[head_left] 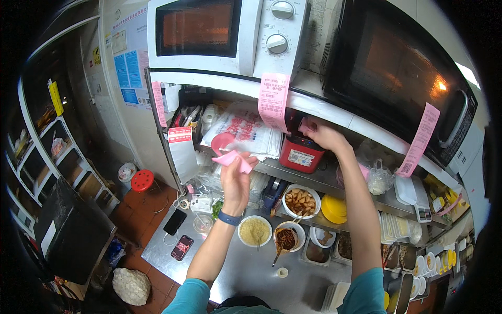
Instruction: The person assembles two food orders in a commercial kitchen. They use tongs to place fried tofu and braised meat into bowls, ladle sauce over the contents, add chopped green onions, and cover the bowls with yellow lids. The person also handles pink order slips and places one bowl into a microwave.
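Observation:
My left hand [236, 178], with a dark blue band on its wrist, is raised over the counter and holds a pink paper slip [230, 159]. Up on the shelf, the fingers of my right hand [325, 135] pinch pink paper at the top of a red and black receipt printer [302, 157]. Just left of the printer lie white printed plastic bags [246, 128]. A longer pink slip [274, 99] hangs from the ledge above, between my two hands.
Two microwaves [204, 31] [387, 68] stand overhead. On the steel counter [225, 267] are two phones [174, 222] [182, 248], a bowl of pale yellow paste [254, 230], a bowl of dark sauce [286, 239] and food pans. A kitchen scale [418, 199] sits on the right.

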`<state>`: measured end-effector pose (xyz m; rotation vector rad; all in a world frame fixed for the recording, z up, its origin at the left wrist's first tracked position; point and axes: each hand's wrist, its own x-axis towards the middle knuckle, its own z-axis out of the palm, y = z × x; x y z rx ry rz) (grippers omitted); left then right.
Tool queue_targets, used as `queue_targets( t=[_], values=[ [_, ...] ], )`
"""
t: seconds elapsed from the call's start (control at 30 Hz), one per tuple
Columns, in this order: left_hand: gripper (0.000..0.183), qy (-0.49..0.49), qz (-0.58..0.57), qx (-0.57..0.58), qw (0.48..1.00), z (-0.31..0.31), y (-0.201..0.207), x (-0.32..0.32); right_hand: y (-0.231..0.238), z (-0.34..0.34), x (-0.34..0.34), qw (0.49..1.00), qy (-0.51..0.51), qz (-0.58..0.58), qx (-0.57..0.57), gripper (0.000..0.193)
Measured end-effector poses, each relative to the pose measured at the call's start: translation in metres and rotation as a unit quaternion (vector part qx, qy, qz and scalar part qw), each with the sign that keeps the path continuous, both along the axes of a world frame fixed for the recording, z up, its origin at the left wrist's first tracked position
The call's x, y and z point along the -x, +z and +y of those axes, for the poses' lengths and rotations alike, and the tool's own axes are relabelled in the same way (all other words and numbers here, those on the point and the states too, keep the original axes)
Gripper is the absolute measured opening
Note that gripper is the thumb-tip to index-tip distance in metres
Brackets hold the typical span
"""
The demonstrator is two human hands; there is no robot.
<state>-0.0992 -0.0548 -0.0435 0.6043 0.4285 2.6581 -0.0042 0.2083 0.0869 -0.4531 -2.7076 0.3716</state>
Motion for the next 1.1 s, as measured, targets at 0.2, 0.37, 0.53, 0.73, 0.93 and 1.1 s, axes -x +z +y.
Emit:
queue_targets(
  t=[0.2,0.37,0.53,0.73,0.93,1.1],
  values=[
    [0.027,-0.115,-0.088,0.001,0.989,0.045,0.034,0.013,0.017,0.020,0.020,0.979,0.040,-0.137,0.144,0.025],
    [0.019,-0.082,0.051,0.138,0.986,0.072,0.050,0.027,0.028,0.003,0.029,0.970,0.004,-0.226,-0.084,0.021],
    [0.004,0.043,0.205,0.286,0.935,0.092,0.057,0.032,0.022,0.000,0.035,0.961,-0.008,-0.220,-0.165,0.026],
    [0.014,0.253,0.377,0.285,0.844,0.105,0.063,0.027,0.013,-0.005,0.004,0.993,-0.048,-0.076,-0.081,0.025],
    [0.022,0.279,0.423,0.345,0.790,0.110,0.074,0.014,0.013,-0.038,-0.030,0.993,-0.011,0.011,-0.118,0.022],
    [0.029,0.299,0.451,0.405,0.737,0.111,0.084,0.012,0.023,-0.055,-0.035,0.991,0.002,0.030,-0.129,0.020]
  ],
)
